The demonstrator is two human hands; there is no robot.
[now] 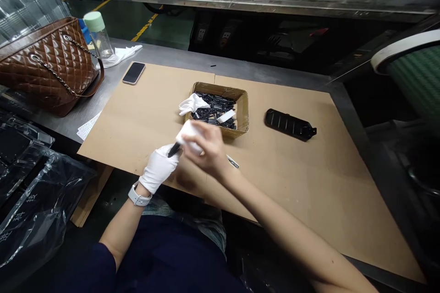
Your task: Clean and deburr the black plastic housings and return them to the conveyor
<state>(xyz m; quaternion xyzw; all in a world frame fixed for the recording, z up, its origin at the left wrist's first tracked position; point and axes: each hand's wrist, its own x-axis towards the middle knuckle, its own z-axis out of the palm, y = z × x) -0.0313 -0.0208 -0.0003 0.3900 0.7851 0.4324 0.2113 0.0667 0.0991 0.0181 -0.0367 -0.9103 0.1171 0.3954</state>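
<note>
My left hand [160, 165], in a white glove, is closed around a small black part [174, 149] whose end sticks up. Bare and slightly blurred, my right hand [208, 146] grips a white cloth [190, 133] just above that part. Beyond my hands stands a cardboard box [243, 112] of small black parts [215, 105]. A white glove or cloth [193, 104] hangs over its left edge, and a white strip [226, 116] lies among the parts. Beside my right wrist a marker-like item [233, 161] lies on the cardboard sheet [292, 169].
A long black plastic piece [288, 124] lies right of the box. At the left are a phone [134, 73], a brown quilted bag [51, 64], a bottle [100, 36] with a green cap and a white cloth [120, 56]. A metal ledge [240, 4] crosses the back.
</note>
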